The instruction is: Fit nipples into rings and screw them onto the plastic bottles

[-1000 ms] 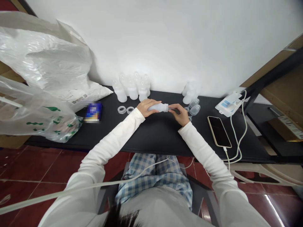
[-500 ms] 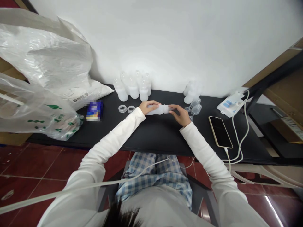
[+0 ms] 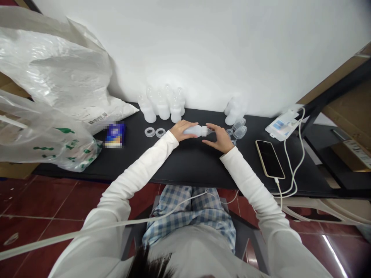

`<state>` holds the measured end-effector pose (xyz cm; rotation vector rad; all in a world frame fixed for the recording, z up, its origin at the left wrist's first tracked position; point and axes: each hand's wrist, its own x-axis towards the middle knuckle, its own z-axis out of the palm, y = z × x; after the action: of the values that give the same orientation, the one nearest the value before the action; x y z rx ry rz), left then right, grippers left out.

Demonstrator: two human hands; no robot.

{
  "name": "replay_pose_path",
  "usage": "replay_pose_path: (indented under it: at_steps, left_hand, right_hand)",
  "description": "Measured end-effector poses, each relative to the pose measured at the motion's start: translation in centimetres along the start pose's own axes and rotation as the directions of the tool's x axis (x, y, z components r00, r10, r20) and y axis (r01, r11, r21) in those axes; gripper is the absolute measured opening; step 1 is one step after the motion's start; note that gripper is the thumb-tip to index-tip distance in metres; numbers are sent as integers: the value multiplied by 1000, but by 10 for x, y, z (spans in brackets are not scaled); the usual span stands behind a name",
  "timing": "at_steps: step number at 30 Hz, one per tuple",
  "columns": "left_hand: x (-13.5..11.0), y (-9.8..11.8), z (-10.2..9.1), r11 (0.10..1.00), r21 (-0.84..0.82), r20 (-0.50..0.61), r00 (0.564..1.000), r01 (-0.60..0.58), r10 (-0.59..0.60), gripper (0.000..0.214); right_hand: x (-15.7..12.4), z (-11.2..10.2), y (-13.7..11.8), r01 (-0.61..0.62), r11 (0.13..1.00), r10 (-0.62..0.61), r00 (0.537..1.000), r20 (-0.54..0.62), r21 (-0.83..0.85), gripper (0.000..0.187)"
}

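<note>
A frosted white baby bottle (image 3: 193, 130) lies sideways above the table, held by my left hand (image 3: 181, 130), which is wrapped round its body. A ring collar and clear nipple are at its right end. My right hand (image 3: 219, 139) is around that end, thumb and fingers spread; the thumb stands off below, and the fingertips are at the collar's upper edge. Whether they touch it I cannot tell. Just right of this hand lie clear dome caps (image 3: 240, 132) and small clear nipples (image 3: 229, 132). Two white ring collars (image 3: 150, 132) sit left of my left hand.
Several capped bottles (image 3: 163, 110) stand along the wall at back left, with more white bottles (image 3: 232, 114) at back right. Plastic bags (image 3: 72, 77) and a blue box (image 3: 115, 135) occupy the left. A phone (image 3: 270, 159), cable and white packet (image 3: 282, 125) lie right.
My right hand's pinch at the bottle's nipple end has loosened, and its thumb has dropped away from the fingers. My left hand still grips the bottle in nearly the same place.
</note>
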<state>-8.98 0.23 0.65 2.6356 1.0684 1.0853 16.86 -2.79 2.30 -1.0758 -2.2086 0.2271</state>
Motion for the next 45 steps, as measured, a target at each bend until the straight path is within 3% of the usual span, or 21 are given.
replay_pose_path:
  at_steps: [4,8,13,19,22,24,25,28,29,31,36,38,41,45]
  left_hand:
    - [1,3,-2,999,7,43,998,-45,44,60]
    - [2,13,-1,991,71,7,994,-111,111,57]
    - [1,15,3,984,124,-30,990,-131,135,45]
    - [1,12,3,986,115,1,992,-123,123,39]
    - [2,11,1,987,132,5,996,-88,88,37]
    - [3,11,-1,988,144,-12,998,-61,63,39]
    - [3,11,-2,988,149,-26,998,-44,48,40]
    - [3,10,-5,987,159,-90,996,18,-3,46]
    - [3,10,-5,986,162,-114,993,37,-19,48]
    - [3,10,-6,983,170,-152,988,66,-40,50]
    - [3,13,-7,976,198,-206,977,88,-46,51]
    - [3,13,-7,976,204,-207,978,77,-34,53]
    - [2,13,-7,978,205,-191,982,42,-2,57]
    - [2,15,-4,983,182,-186,981,-22,57,60]
  right_hand:
    - [-1,-3,-1,-1,1000,1,1000,-13,-11,44]
    - [0,1,-4,-127,985,134,989,-57,115,47]
    - [2,4,-14,-305,850,283,952,115,429,58]
    - [5,-2,-19,-296,866,240,953,184,403,63]
    - [7,-12,-12,-209,931,203,978,52,299,61]
    - [7,-24,-4,-183,969,209,966,-155,167,60]
    - [7,-30,2,-216,973,231,933,-278,85,57]
    - [1,-45,23,-514,845,328,714,-618,-146,38]
    - [-2,-48,30,-584,792,341,666,-664,-178,34]
    - [-7,-49,42,-665,718,381,624,-682,-207,31]
    - [-12,-50,51,-728,647,503,631,-590,-226,22]
    - [-9,-55,45,-687,696,441,640,-630,-210,17]
    - [-5,-61,28,-524,832,262,661,-703,-183,19]
    - [-1,-49,1,-313,941,140,701,-699,-126,33]
